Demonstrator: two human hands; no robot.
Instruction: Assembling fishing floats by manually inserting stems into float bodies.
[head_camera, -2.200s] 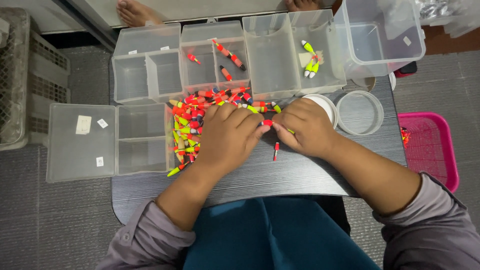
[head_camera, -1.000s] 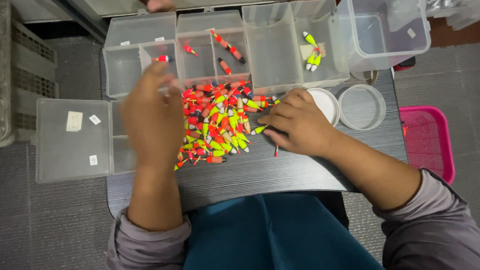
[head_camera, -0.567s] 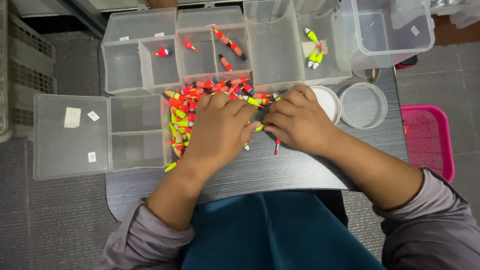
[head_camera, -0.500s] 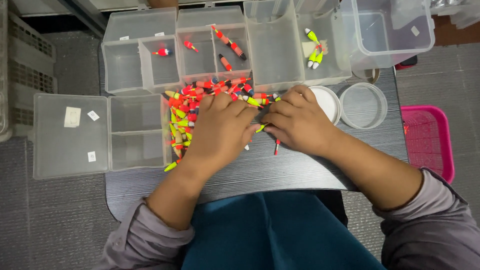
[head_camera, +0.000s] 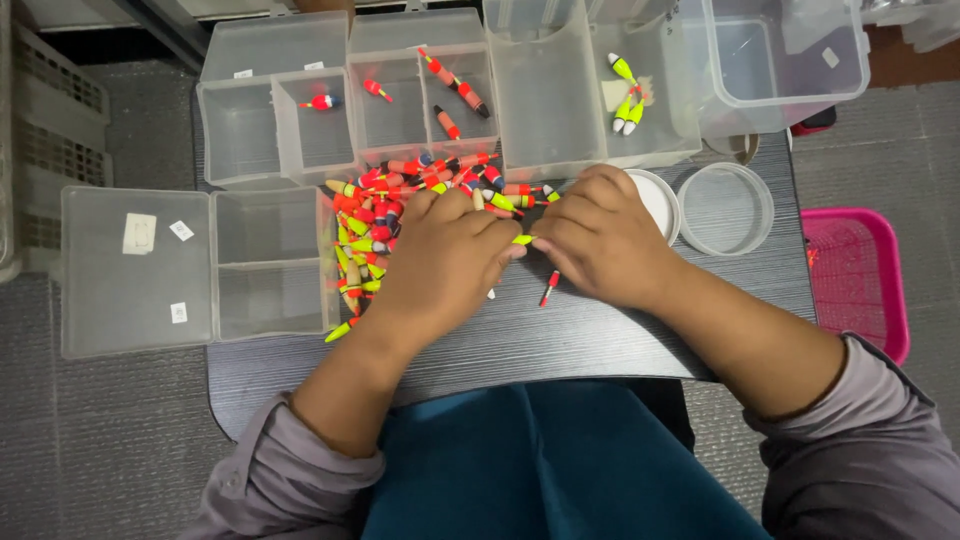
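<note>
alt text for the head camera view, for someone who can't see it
Seen from above, a person's left hand and right hand meet over a pile of red, orange and yellow fishing floats on a dark table, pinching a yellow-green float between them. Clear compartment boxes behind hold a few sorted floats.

Your two hands, left hand (head_camera: 440, 262) and right hand (head_camera: 600, 238), sit fingertip to fingertip over the pile of floats (head_camera: 385, 215), leaving no gap between them. To the far side, the clear compartment box (head_camera: 440, 95) walls you in; to the left, the open divided box (head_camera: 200, 270) blocks the table edge. To the right stand two round lids (head_camera: 725, 208) and a large clear tub (head_camera: 785, 55). The near strip of dark table (head_camera: 520, 345) lies open between your forearms.
</note>
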